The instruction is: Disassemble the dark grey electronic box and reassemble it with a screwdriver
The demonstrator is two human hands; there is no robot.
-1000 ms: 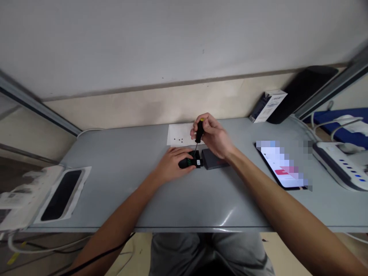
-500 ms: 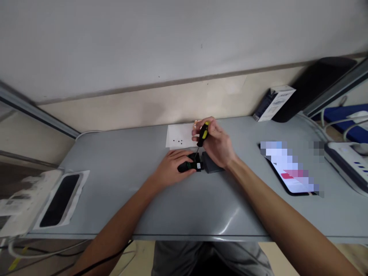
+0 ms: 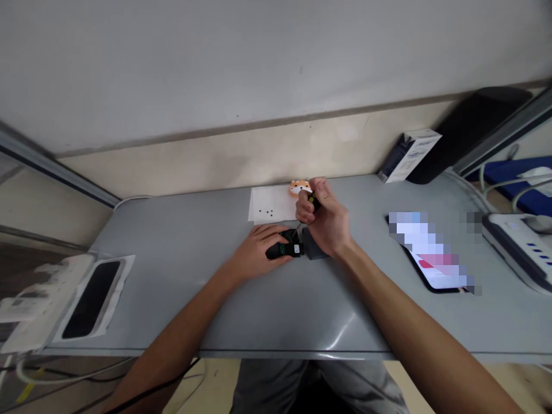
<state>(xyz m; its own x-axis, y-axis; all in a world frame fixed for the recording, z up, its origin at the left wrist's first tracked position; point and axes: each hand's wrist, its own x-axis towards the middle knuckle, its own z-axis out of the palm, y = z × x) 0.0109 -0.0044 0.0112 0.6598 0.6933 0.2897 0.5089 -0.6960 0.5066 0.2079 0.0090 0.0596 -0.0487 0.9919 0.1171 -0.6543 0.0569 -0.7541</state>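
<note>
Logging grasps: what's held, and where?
Right hand: screwdriver, by its handle. Left hand: black device, fingers over its top and near edge.

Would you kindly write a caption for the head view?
Left hand steadies a small black device while the right hand angles a screwdriver towards it.

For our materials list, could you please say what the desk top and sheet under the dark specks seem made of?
The desk top looks like glossy painted metal or laminate, given its bright streak. The sheet seems matte paper: thin, white and shineless.
</note>
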